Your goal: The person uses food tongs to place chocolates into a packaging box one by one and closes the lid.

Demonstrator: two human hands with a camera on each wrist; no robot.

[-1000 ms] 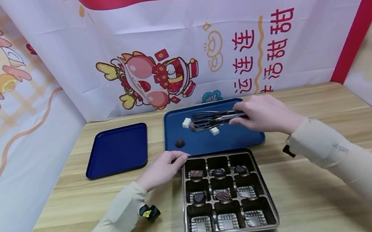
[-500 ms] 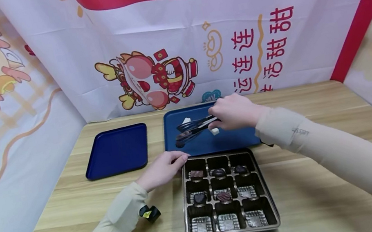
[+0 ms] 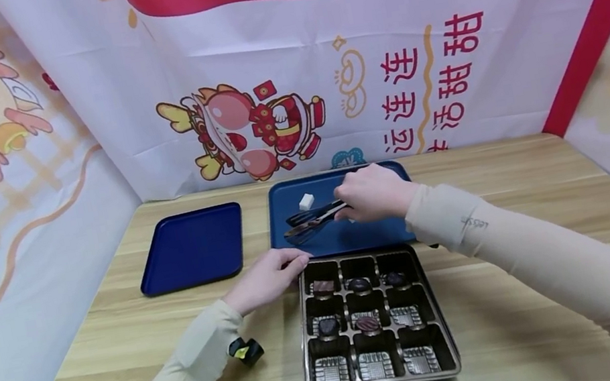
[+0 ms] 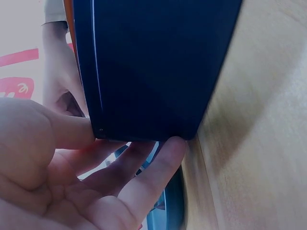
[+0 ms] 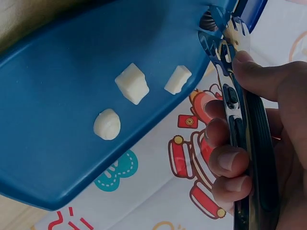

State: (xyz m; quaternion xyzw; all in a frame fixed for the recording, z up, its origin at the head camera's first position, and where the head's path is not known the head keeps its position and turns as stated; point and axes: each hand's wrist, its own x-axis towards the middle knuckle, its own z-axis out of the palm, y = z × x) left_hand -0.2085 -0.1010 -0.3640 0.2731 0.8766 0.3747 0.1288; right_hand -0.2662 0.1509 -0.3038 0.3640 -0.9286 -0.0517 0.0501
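My right hand (image 3: 376, 193) grips metal tongs (image 5: 231, 96) above the blue tray (image 3: 350, 237). In the right wrist view a dark ridged chocolate (image 5: 207, 21) lies between the spread tong tips; whether they touch it I cannot tell. In the head view the tongs hide it. Three white pieces are on the tray, including a square one (image 5: 133, 84) and a rounded one (image 5: 106, 124). My left hand (image 3: 268, 279) holds the far left corner of the dark compartmented box (image 3: 456, 358), thumb at the rim and fingers round the far wall.
Several chocolates sit in the box's far and middle rows, among them a brown square (image 3: 322, 287) and a reddish striped one (image 3: 368, 324). A dark blue tray (image 3: 192, 248) lies to the left on the wooden table (image 3: 128, 371). Printed cloth (image 3: 253, 36) hangs behind.
My right hand has brought the tongs left across the tray, from beside the white pieces to the dark chocolate near its left edge. My left hand stays at the box corner.
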